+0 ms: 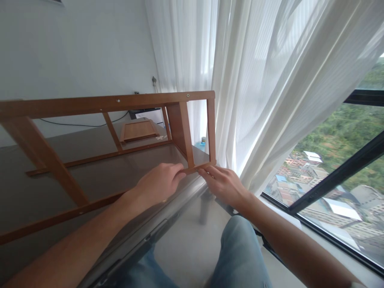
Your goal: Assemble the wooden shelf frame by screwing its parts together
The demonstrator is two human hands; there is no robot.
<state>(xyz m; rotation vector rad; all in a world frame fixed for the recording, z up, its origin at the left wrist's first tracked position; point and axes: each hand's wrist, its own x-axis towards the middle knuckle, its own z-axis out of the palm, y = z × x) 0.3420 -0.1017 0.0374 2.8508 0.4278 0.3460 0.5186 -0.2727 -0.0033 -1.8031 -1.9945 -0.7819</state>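
Head view, sole entry.

Item: wooden shelf frame [112, 131], lying on its side along the worktop [120, 172], its narrow end being directed toward the curtain [237, 80].

Item: left hand [159, 182]. Grip: the near lower rail is being grasped just short of the corner.

Item: right hand [222, 182]. Grip: the corner end of the same rail is being pinched; whether a small fastener is also being held cannot be told.

Item: wooden panel [139, 130], lying flat on the worktop beyond the frame, small white pieces [161, 137] lying beside it.

Step, as judged: the corner joint is being worked by both hands. For the next move, a steady left grip is being called for, with fine fingertip control at the right; the corner is seemingly needing to be kept from shifting over the worktop's edge.
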